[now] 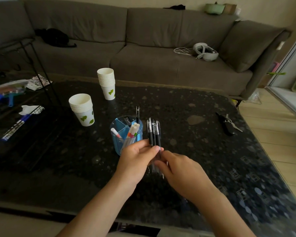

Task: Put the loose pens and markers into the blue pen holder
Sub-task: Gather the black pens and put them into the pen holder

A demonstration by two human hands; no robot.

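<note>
Item 1, bundle of black gel pens (pixel 153 132): several, upright, tips hidden. My left hand (pixel 137 159) grasps them around the lower barrels, thumb across the front; my right hand (pixel 179 170) has its fingertips pinched on the clear lower ends just below the left thumb. The bundle stands just to the right of the holder, apart from its rim, over the tabletop.

Item 2, blue pen holder (pixel 125 134): translucent, round, divided into compartments, standing on the dark speckled table (pixel 203 151) directly beyond my left hand. Contents: one black pen (pixel 137 113) upright at the far right edge; a cluster of white-barrelled markers (pixel 132 131) with coloured bands leaning in the near-right compartment; one white marker with a red-orange tip (pixel 115 132) tilted in the left compartment.

Item 3, two stacks of white paper cups with green heart prints: near stack (pixel 82 111) to the left of the holder, far stack (pixel 107 83) behind it.

Item 4, black key fob with keys (pixel 228 124), well to the right on the table.

Item 5, blue marker (pixel 17 126) lying on the black wire rack (pixel 34 127) at far left, well apart from the holder.

Item 6, grey sofa (pixel 143 48) behind the table, with a white headset (pixel 204 52) on its seat.
</note>
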